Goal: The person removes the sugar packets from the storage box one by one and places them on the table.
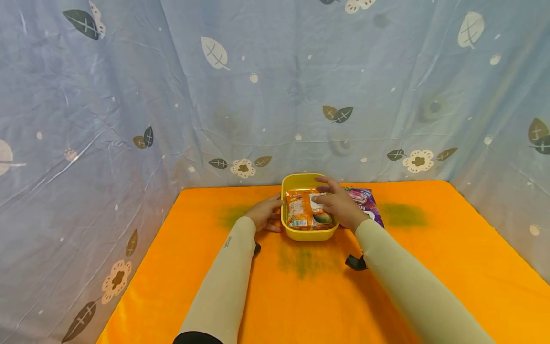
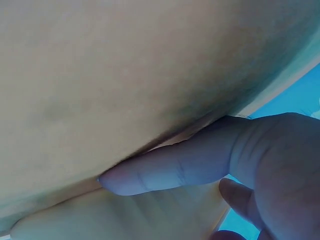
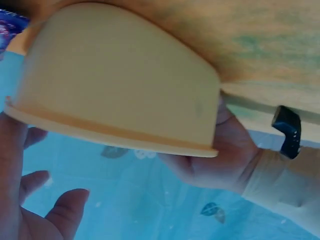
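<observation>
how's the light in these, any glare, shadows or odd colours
Head view: shiny creases streak the left of the printed curtain, a soft shadow falls on the orange tabletop beside the right sleeve; left wrist view: murky and soft, bluish at right; right wrist view: upside down, yellow tub washed-out, curtain strongly blue.

- Purple packet (image 1: 366, 201): left part hidden behind the right hand (image 1: 342, 205).
- Orange packet (image 1: 304, 211): small print unreadable.
- Right sleeve (image 1: 412, 277): cut off at near edge.

Both arms (image 1: 227, 282) stretch forward, converging — left hand (image 1: 264, 213) turned inward, fingers extended; right hand (image 1: 345, 207) angled inward too — fingers loosely spread.
</observation>
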`<state>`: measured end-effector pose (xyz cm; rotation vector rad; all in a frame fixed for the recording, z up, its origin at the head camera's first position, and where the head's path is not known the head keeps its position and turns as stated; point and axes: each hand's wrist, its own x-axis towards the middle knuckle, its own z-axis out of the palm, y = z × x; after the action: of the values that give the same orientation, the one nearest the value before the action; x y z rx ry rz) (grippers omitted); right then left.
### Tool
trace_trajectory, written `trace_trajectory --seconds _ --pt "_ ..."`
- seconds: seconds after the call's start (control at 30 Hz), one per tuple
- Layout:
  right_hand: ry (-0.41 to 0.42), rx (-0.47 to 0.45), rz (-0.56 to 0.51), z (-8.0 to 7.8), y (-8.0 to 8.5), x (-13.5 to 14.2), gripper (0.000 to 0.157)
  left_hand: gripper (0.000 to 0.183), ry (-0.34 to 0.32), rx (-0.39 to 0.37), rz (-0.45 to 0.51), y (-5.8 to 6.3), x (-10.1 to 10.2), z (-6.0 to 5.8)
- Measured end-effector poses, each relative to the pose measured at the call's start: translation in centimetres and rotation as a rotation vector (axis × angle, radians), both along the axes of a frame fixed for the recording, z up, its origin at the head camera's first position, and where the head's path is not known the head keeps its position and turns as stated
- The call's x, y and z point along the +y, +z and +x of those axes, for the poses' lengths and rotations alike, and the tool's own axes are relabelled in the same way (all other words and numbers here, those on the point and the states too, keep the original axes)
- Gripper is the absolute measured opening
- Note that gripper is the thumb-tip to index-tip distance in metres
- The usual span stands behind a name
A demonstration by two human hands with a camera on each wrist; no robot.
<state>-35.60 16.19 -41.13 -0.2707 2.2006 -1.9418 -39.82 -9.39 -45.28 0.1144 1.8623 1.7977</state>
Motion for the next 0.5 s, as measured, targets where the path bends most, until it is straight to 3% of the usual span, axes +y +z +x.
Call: trace_trajectory --seconds 0.33,0.5 --pt "-0.035 0.021 0.136 0.1 -0.8 -2.2 0.069 0.053 0.008 -0.004 -0.012 0.1 -0.1 0.2" --pt "-0.077 0.028 0.135 -0.1 -1.0 -2.8 0.068 0.052 0.006 -0.005 -0.011 0.2 -0.1 0.2"
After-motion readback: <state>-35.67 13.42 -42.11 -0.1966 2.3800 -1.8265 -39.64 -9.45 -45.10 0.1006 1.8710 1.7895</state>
